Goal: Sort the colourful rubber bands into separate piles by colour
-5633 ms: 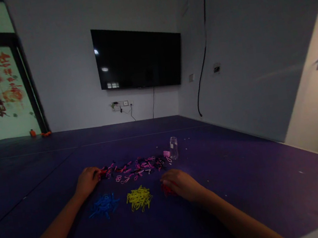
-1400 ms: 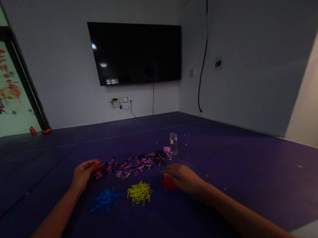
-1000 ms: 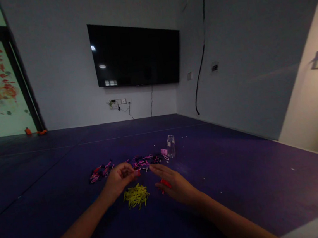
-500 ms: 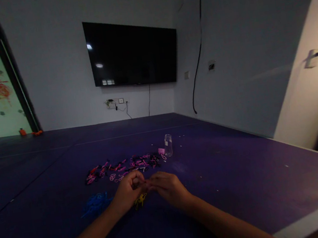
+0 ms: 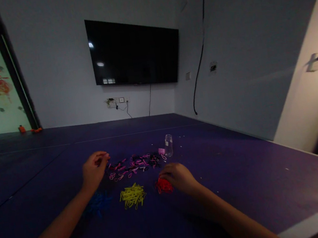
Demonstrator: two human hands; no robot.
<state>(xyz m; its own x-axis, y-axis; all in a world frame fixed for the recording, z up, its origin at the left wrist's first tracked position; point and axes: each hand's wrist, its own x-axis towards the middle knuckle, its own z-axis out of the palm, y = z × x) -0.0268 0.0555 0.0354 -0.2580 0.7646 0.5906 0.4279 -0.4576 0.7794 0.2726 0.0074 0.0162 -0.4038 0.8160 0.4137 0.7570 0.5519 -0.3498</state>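
Observation:
My left hand [image 5: 94, 170] hovers at the left end of a spread of mixed pink, red and black rubber bands [image 5: 138, 162]. Its thumb and fingertips are pinched together; whatever they hold is too small to make out. Over a small pile of red rubber bands [image 5: 164, 186] is my right hand [image 5: 178, 175], fingers closed and pointing down at the pile's top. Its fingertips are partly hidden. Between my forearms lies a heap of yellow rubber bands [image 5: 133, 196]. Blue rubber bands [image 5: 98, 203] form another heap, partly behind my left forearm.
A clear bottle [image 5: 169, 145] stands upright beyond the mixed bands, with a small pink piece [image 5: 161, 151] beside it. Everything rests on a wide dark purple surface [image 5: 225, 157]. A television [image 5: 134, 52] hangs on the far wall, and a black cable [image 5: 199, 70] dangles at right.
My hands were together over the yellow heap and have moved apart. The left went left to the mixed bands; the right moved slightly right. The yellow and red piles are now uncovered.

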